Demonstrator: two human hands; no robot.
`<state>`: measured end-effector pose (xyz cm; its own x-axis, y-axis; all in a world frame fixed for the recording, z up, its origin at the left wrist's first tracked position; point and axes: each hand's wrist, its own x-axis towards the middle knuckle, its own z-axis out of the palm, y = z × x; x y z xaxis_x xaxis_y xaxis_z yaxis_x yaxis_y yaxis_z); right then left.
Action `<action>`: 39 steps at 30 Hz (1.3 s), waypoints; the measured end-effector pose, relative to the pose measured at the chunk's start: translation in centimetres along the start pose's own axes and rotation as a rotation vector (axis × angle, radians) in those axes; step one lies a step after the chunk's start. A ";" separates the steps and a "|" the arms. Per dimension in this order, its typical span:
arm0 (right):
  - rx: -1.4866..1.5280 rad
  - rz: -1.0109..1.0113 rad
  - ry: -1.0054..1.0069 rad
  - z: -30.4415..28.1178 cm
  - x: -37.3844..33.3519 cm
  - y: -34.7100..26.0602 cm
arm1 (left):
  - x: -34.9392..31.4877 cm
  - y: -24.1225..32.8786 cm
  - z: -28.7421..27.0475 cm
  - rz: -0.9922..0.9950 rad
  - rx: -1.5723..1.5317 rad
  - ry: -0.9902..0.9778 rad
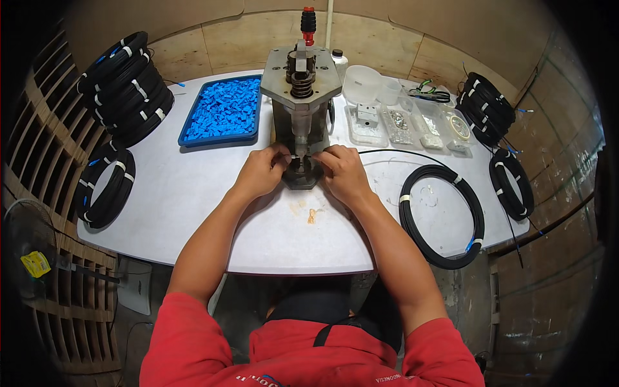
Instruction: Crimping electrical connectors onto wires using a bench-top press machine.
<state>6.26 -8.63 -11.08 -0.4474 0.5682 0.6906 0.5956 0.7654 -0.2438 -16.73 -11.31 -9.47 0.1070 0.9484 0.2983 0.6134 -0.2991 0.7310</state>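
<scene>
A grey metal hand press (300, 90) with a red-and-black lever handle (309, 26) stands upright in front of me. Both my hands meet at its lower jaws. My left hand (263, 171) is closed in a pinch at the left side of the jaws; a tiny piece at its fingertips is too small to name. From the right, my right hand (343, 171) pinches the end of a black cable (400, 151), and the fingertips are close to the jaws. That cable arcs from behind the hand to a tied black coil (477, 209) lying on the right of the table.
A dark blue tray (219, 141) of small blue parts sits left of the press. Stacked black cable coils (129, 90) stand far left, others (487, 106) far right. Clear plastic boxes (396, 126), a white tub (361, 84) and pliers (425, 90) occupy the table's back right.
</scene>
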 end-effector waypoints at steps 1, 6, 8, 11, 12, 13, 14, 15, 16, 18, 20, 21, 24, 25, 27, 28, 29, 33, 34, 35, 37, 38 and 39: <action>0.000 0.000 0.000 0.0 0.0 0.0 | 0.0 0.0 0.0 -0.007 0.003 -0.002; -0.008 -0.018 0.024 0.2 0.0 0.1 | 0.0 -0.1 0.0 -0.009 0.002 0.001; -0.007 -0.022 0.028 0.2 0.0 0.1 | -0.1 0.0 0.0 -0.009 -0.008 0.012; -0.007 -0.024 0.029 0.2 0.0 0.2 | -0.1 0.1 0.0 -0.026 -0.002 0.004; -0.007 -0.022 0.026 0.2 -0.1 0.3 | 0.0 0.0 0.0 -0.025 -0.002 0.004; -0.006 -0.023 0.026 0.2 0.0 0.2 | 0.0 -0.1 0.0 -0.019 -0.004 0.003; -0.007 -0.019 0.022 0.1 0.0 0.1 | 0.0 -0.1 0.0 -0.013 -0.005 0.002; -0.007 -0.016 0.017 0.1 0.0 0.1 | 0.0 -0.2 0.0 -0.013 -0.004 0.002; -0.007 -0.016 0.016 0.0 0.1 0.0 | 0.0 -0.2 0.0 -0.013 -0.001 0.003; 0.004 -0.015 0.009 -0.1 0.1 -0.1 | 0.0 -0.2 0.0 -0.013 0.001 0.003; 0.002 -0.014 0.007 -0.1 0.1 0.0 | 0.0 -0.1 -0.1 -0.002 0.004 0.005; 0.000 -0.012 0.005 0.0 0.1 0.0 | -0.1 -0.1 0.0 -0.002 0.004 0.005; -0.008 -0.019 0.019 0.0 0.0 0.1 | 0.0 -0.1 0.1 -0.006 -0.004 0.005; -0.007 -0.020 0.019 0.0 0.0 0.1 | 0.0 -0.2 0.0 -0.003 0.001 0.002; -0.003 -0.019 0.018 0.0 0.0 0.0 | 0.0 -0.2 -0.1 -0.001 0.006 0.000; -0.004 -0.018 0.018 0.1 0.0 0.0 | 0.0 -0.2 0.0 -0.001 0.010 0.001; -0.005 -0.020 0.022 0.1 0.0 0.1 | 0.0 -0.1 0.0 -0.001 0.014 0.002; -0.006 -0.026 0.021 0.2 0.0 0.2 | -0.1 0.0 -0.1 0.001 0.027 0.014; -0.006 -0.026 0.021 0.2 0.0 0.2 | 0.0 0.0 -0.1 -0.003 0.013 0.008; -0.006 -0.029 0.027 0.2 0.0 0.1 | 0.0 0.0 -0.1 -0.007 0.000 0.002; -0.007 -0.031 0.034 0.2 0.0 0.1 | -0.1 0.2 -0.1 -0.018 0.008 0.000; -0.009 -0.031 0.034 0.2 0.0 0.2 | -0.1 0.3 -0.1 -0.029 0.016 -0.002; -0.012 -0.032 0.033 0.2 -0.1 0.3 | -0.1 0.3 -0.1 -0.028 0.016 -0.003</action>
<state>6.33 -8.42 -11.29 -0.4437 0.5332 0.7203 0.5892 0.7792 -0.2138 -16.64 -11.44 -9.25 0.0914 0.9568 0.2759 0.6285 -0.2703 0.7293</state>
